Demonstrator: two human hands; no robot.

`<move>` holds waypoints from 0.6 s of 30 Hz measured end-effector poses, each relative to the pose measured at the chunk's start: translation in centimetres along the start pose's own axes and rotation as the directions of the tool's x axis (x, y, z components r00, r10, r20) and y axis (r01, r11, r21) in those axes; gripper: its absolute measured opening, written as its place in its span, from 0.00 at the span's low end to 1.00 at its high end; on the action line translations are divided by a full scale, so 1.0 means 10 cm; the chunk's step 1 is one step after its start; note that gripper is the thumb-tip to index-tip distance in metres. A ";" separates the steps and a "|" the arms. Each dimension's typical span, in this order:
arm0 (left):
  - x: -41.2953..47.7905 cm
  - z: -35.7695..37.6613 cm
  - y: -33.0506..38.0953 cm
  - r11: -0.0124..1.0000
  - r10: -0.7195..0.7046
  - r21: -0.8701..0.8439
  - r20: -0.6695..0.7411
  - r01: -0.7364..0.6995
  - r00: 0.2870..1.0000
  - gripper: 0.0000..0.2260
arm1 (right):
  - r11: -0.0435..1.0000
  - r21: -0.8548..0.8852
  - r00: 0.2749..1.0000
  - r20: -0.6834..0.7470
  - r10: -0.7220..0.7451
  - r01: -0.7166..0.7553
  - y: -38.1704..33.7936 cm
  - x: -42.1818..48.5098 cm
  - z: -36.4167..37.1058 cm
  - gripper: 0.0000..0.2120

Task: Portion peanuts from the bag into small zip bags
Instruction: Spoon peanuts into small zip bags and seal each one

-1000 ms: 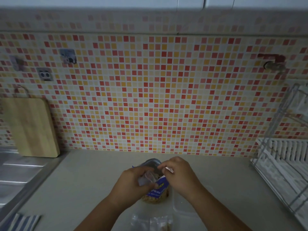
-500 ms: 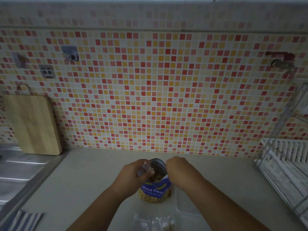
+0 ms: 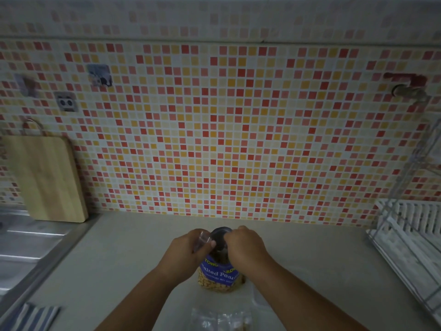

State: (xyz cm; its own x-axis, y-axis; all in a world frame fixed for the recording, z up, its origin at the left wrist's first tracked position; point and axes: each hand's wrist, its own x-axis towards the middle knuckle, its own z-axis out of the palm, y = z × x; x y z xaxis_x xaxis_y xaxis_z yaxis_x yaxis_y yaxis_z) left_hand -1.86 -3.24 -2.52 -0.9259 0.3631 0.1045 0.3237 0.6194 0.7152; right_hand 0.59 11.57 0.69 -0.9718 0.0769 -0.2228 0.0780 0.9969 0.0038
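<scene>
A small clear zip bag [image 3: 202,239], pinched by the left hand [image 3: 187,255] at the upright blue-labelled peanut bag [image 3: 219,274] on the pale bench [image 3: 124,256], should be held wide (grip of the right hand [image 3: 244,247] cannot be told).

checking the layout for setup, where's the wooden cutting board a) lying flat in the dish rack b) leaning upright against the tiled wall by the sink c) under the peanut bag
b, the cutting board stands on edge against the tiled wall, right beside the sink at the left.
</scene>
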 end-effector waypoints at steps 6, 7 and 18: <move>0.00 0.01 -0.02 1.000 0.002 -0.009 -0.011 -0.002 1.000 0.10 | 0.932 0.325 0.984 -0.024 0.176 -0.159 -0.05 0.01 0.15 0.17; 0.00 0.01 -0.03 1.000 0.000 -0.011 -0.012 0.000 1.000 0.10 | 0.927 0.345 0.983 -0.044 0.176 -0.150 -0.05 -0.02 0.16 0.16; 0.03 -0.03 -0.05 0.995 -0.056 -0.078 0.032 0.058 0.998 0.15 | 0.781 0.569 0.955 0.031 0.294 -0.258 0.30 -0.02 0.21 0.13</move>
State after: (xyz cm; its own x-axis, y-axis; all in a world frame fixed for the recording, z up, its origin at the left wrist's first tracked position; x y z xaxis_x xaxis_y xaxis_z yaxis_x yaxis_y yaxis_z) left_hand -2.34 -3.65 -2.71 -0.9357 0.3503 0.0420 0.2529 0.5831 0.7720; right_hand 1.53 14.54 -1.32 -0.8988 0.3659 -0.2416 0.4385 0.7509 -0.4939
